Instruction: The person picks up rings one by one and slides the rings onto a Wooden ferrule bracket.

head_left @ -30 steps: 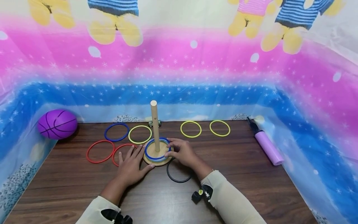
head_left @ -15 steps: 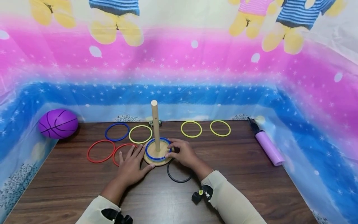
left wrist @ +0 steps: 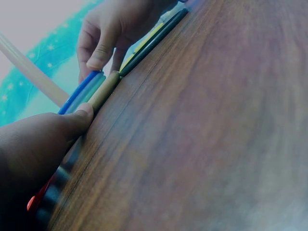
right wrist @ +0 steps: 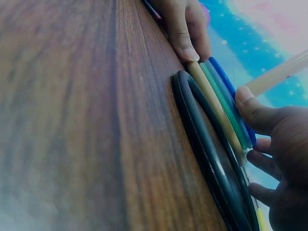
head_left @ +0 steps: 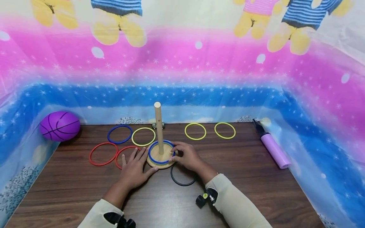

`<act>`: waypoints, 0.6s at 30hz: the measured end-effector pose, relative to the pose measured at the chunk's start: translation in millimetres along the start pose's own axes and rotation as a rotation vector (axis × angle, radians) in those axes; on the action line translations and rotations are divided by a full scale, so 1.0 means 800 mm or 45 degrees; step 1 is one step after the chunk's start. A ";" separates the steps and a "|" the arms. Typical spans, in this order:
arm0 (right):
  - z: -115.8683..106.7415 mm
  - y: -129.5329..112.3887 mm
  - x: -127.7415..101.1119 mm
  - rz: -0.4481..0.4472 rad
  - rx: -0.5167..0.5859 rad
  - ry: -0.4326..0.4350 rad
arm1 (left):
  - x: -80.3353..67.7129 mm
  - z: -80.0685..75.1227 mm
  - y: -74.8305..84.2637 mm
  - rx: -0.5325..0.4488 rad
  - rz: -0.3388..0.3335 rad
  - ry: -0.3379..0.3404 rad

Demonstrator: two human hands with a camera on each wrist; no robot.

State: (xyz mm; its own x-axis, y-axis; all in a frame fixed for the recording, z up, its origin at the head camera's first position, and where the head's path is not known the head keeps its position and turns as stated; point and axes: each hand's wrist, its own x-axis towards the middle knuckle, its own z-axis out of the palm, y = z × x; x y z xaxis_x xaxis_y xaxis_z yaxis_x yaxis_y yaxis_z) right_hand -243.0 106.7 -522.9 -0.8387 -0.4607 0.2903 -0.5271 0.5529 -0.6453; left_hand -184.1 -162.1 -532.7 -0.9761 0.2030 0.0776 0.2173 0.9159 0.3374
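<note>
A wooden post (head_left: 158, 133) stands upright on a round wooden base (head_left: 156, 166). Around its foot lies a blue ring (head_left: 161, 162), and the right wrist view shows a green ring (right wrist: 222, 91) between it and the base. My right hand (head_left: 188, 156) pinches the blue ring at its right side, thumb in front and fingers behind. At the base's left, my left hand (head_left: 135, 167) lies with spread fingers; its thumb touches the base's edge. A black ring (head_left: 182, 185) on the table is partly hidden under the right hand. The left hand covers part of a red ring (head_left: 117, 164).
Another red ring (head_left: 102, 143), a blue one and a yellow ring (head_left: 143, 145) lie left of the post. Two more yellow rings (head_left: 195, 139) are at the back right. A purple ball (head_left: 60, 126) sits far left, a pink pump (head_left: 275, 150) far right.
The fingertips of my right hand have dropped very slightly at the blue ring's right side. The left hand and the other rings stay where they were.
</note>
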 end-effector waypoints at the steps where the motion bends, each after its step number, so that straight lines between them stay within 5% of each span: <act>1: 0.000 0.000 0.000 -0.003 0.001 -0.003 | 0.000 0.000 0.000 0.001 0.001 0.003; 11: -0.003 0.003 0.000 0.011 0.123 0.017 | 0.001 0.000 -0.002 -0.001 0.010 0.001; 18: -0.005 0.003 0.000 0.111 0.081 -0.045 | 0.001 -0.002 -0.001 0.016 0.014 0.024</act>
State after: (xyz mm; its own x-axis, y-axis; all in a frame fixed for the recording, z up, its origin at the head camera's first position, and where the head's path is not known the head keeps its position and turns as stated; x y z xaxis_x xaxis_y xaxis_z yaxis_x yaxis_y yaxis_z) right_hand -245.0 111.2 -521.5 -0.8750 -0.4379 0.2067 -0.4418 0.5475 -0.7107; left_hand -185.0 -163.5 -531.4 -0.9734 0.2064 0.0992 0.2278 0.9180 0.3247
